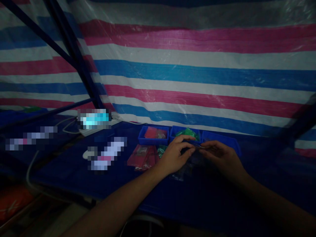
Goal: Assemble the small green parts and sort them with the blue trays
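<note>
The person's left hand (175, 154) and right hand (223, 155) meet at the fingertips, both seemingly pinching a small, thin, dark item (197, 145) above the dark blue surface (71, 171), just this side of the blue plastic bins (153, 142). Flat pink plastic packets (142, 157) lie beside the left wrist. I'd judge the step in hand as close fingertip work on that item, too dim to make out; the next move calls for a light, steady pinch.
</note>
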